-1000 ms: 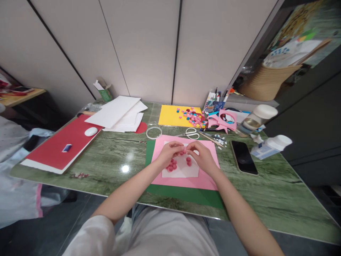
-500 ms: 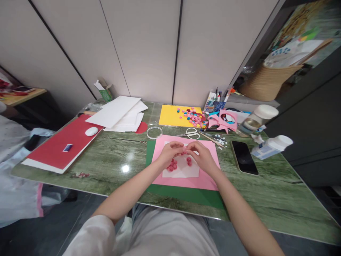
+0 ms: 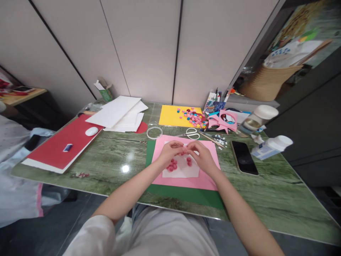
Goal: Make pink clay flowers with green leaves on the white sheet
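Note:
My left hand (image 3: 169, 153) and my right hand (image 3: 201, 155) meet fingertip to fingertip over a pale white sheet (image 3: 181, 170) that lies on a pink paper (image 3: 186, 181), itself on a green paper (image 3: 186, 195). Both hands are closed in a pinch on a small pink piece (image 3: 184, 150) between them. Several small rolled pink coils (image 3: 172, 165) lie on the white sheet below my left hand, and two more pink coils (image 3: 189, 161) sit near my right hand.
The green marble table (image 3: 112, 160) holds a red board (image 3: 61, 142) with a white mouse (image 3: 91, 131), white sheets (image 3: 119, 112), a yellow paper (image 3: 173, 115) with coloured coils, scissors (image 3: 190, 133), a tape ring (image 3: 154, 132), a phone (image 3: 243, 157), jars (image 3: 255, 119) and a basket (image 3: 269, 83).

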Demonstrator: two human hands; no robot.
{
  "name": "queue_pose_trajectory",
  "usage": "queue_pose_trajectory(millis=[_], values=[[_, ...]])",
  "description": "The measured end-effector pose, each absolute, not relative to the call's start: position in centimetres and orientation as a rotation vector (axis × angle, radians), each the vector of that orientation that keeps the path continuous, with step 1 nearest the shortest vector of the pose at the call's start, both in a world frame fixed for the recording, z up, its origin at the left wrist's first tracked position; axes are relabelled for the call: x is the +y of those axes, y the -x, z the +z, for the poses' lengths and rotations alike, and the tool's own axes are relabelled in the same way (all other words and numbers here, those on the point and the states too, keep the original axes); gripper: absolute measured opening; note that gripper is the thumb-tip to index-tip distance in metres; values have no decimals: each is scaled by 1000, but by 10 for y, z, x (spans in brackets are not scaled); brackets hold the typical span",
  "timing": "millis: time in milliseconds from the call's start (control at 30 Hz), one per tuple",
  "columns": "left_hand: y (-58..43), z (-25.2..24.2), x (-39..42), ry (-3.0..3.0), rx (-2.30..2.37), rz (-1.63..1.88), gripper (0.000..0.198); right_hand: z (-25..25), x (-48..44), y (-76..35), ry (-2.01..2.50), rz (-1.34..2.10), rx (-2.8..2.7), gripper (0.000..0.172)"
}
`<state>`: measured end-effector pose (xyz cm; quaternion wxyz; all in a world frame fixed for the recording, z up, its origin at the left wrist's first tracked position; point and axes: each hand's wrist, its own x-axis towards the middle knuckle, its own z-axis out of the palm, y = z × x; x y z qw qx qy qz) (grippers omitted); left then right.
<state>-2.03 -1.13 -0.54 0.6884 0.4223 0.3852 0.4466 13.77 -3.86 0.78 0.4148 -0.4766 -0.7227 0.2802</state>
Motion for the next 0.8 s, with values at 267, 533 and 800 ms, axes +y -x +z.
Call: queue_pose_trajectory(millis=[267, 533, 800], values=[[21, -7, -10, -932, 878, 1010, 36, 10, -40, -135, 1162, 673, -1857, 6], [22, -8, -6, -832, 920, 1014, 32, 7, -21, -173, 1301, 437, -1786, 7], [21, -4, -9, -844, 868, 992, 34, -34, 13, -277, 1837, 55, -1569, 11]])
